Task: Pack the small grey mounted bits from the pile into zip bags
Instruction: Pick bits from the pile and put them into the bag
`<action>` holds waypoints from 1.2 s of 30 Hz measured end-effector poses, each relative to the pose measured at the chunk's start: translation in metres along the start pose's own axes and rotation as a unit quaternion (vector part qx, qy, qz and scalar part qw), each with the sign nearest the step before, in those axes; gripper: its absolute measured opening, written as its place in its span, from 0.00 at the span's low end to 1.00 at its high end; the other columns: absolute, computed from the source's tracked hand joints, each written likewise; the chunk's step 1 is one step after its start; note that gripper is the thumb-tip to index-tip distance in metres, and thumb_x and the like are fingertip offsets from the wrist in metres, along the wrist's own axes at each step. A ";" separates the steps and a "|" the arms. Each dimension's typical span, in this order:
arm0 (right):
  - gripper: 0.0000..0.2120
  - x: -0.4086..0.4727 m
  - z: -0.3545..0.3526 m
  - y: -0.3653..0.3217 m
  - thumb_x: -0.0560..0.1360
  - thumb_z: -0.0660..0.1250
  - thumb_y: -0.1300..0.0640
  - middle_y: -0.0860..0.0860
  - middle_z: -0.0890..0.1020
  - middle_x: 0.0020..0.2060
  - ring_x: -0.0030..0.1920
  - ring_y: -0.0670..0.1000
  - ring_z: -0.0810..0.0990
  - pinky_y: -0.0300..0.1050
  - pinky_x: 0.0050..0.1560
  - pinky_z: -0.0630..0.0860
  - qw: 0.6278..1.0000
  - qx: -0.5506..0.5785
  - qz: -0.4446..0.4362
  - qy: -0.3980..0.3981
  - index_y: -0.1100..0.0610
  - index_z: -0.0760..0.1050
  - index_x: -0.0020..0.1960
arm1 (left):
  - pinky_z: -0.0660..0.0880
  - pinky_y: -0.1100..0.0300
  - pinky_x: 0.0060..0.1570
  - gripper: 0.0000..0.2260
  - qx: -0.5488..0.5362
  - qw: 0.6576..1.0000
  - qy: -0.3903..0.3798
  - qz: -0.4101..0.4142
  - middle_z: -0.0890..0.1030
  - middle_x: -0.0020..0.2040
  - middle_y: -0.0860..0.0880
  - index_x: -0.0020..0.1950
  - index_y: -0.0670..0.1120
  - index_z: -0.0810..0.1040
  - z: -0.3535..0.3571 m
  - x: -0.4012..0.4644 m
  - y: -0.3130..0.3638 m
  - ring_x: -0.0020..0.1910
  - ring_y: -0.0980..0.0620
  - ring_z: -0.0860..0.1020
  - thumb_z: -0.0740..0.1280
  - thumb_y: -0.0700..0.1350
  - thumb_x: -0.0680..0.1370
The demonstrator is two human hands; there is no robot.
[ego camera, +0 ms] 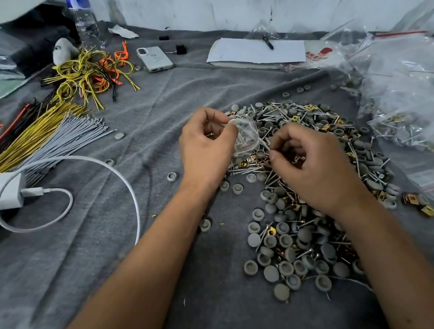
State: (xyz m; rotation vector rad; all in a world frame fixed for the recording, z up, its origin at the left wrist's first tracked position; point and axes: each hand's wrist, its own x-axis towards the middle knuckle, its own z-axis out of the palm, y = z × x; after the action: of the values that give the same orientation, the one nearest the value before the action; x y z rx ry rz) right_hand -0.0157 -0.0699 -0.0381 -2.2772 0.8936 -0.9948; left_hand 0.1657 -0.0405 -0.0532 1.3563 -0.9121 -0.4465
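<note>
Left hand (207, 147): grips zip bag (243, 137), part-filled.
Right hand (310, 167): pinches bag mouth.
Advice: hold mouth wide above pile (314, 202).

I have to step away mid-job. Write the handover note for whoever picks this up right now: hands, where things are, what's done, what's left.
Left hand: holds a small zip bag over the near edge of the pile, some bits already inside.
Right hand: fingers pinched at the bag's red-striped mouth; what they pinch is too small to tell.
Pile: grey bits mixed with screws and gold clips, on the grey cloth, still large.
Filled bags: heaped at the far right.
Done: several bags packed, this one part filled.
Left: finish and seal this bag, then bag the remaining pile.
</note>
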 end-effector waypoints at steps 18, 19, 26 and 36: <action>0.06 0.001 -0.001 -0.008 0.71 0.81 0.60 0.48 0.85 0.41 0.41 0.44 0.81 0.33 0.45 0.76 0.983 -0.082 -0.135 0.094 0.59 0.85 0.45 | 0.79 0.46 0.39 0.04 0.031 0.997 -0.067 0.032 0.78 0.34 0.48 0.47 0.48 0.78 0.004 -0.008 0.005 0.34 0.48 0.78 0.70 0.43 0.74; 0.06 0.001 -0.001 -0.008 0.71 0.81 0.60 0.48 0.85 0.41 0.41 0.43 0.81 0.32 0.46 0.75 0.983 -0.085 -0.140 0.086 0.59 0.86 0.45 | 0.79 0.47 0.39 0.04 0.034 0.996 -0.070 0.038 0.78 0.34 0.49 0.47 0.47 0.78 0.004 -0.008 0.005 0.34 0.49 0.78 0.71 0.43 0.74; 0.10 0.001 0.001 -0.003 0.72 0.80 0.59 0.50 0.85 0.45 0.42 0.47 0.83 0.39 0.45 0.80 0.986 -0.080 -0.117 0.084 0.60 0.86 0.52 | 0.80 0.42 0.39 0.04 0.032 0.994 -0.090 0.045 0.77 0.33 0.50 0.48 0.45 0.79 0.006 -0.009 0.006 0.34 0.48 0.77 0.72 0.39 0.76; 0.06 0.001 -0.003 -0.004 0.76 0.75 0.63 0.46 0.85 0.45 0.45 0.42 0.83 0.31 0.49 0.78 0.978 -0.063 -0.054 0.190 0.60 0.86 0.53 | 0.78 0.45 0.37 0.02 -0.012 0.998 -0.062 -0.008 0.79 0.37 0.42 0.48 0.44 0.80 0.004 -0.006 0.003 0.33 0.48 0.77 0.72 0.41 0.78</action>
State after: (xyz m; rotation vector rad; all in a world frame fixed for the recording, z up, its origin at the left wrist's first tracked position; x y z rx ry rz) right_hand -0.0162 -0.0685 -0.0337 -2.2990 1.0172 -1.4974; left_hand 0.1589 -0.0379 -0.0527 1.3268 -0.9945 -0.5567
